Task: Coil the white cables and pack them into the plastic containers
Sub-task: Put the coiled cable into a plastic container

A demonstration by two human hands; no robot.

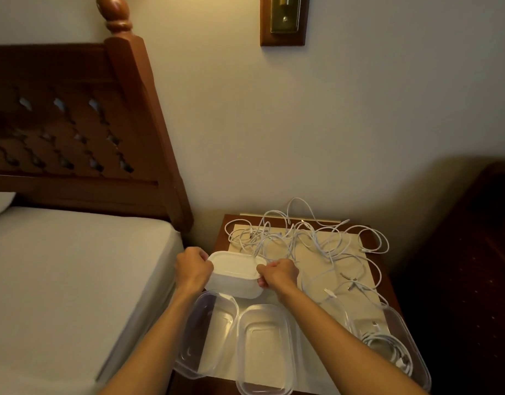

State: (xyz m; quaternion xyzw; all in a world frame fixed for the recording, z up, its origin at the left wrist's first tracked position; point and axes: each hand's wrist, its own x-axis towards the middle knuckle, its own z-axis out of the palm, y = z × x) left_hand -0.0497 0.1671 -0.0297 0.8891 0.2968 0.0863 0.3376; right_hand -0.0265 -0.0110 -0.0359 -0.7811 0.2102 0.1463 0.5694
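A stack of white plastic containers (234,273) stands on the nightstand. My left hand (192,267) grips its left rim and my right hand (278,273) grips its right rim, fingers curled. A tangle of loose white cables (305,240) sprawls behind and to the right of the stack. Two empty clear containers (210,332) (264,349) lie in front, side by side. A third clear container (399,346) at the right holds a coiled white cable (388,346).
The wooden nightstand (388,283) is topped with a pale sheet. A bed with a white mattress (74,280) and carved wooden headboard (74,132) lies to the left. Dark furniture (473,266) stands on the right. The wall sits close behind.
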